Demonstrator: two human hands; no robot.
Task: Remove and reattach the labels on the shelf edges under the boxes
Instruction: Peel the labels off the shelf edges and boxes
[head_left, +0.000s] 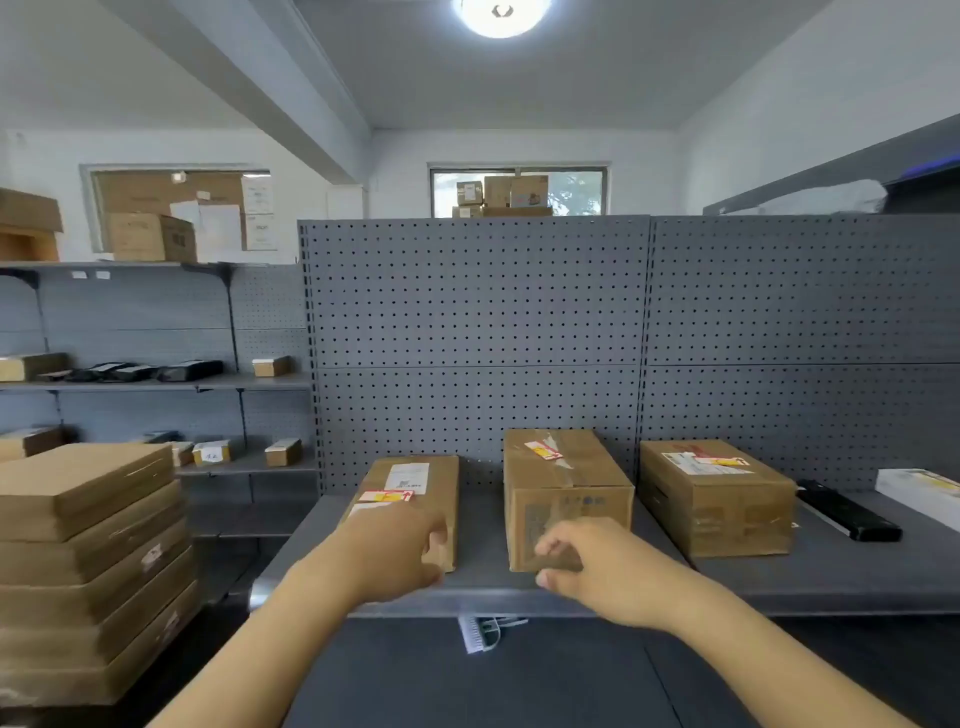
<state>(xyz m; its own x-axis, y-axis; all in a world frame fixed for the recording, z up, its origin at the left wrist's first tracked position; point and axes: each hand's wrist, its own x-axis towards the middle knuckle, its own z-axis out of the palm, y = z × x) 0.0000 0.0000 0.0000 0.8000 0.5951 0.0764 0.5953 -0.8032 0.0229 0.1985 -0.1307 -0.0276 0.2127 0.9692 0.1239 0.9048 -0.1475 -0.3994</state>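
Three cardboard boxes stand on the grey shelf (483, 530): a left box (415, 483), a middle box (563, 483) and a right box (717, 493). A white label (475, 634) hangs tilted from the shelf's front edge (493, 605), below the gap between the left and middle boxes. My left hand (400, 551) covers the near end of the left box, with fingers and thumb wrapped around its front right corner. My right hand (597, 571) is at the lower front of the middle box. Its thumb and curled fingers are apart, just above the shelf edge, holding nothing.
A black flat object (847, 512) and a white box (919, 491) lie on the shelf at the right. A stack of flat cartons (88, 561) stands at the left. Pegboard (478, 338) backs the shelf. More shelves with small parcels (156, 371) run along the left wall.
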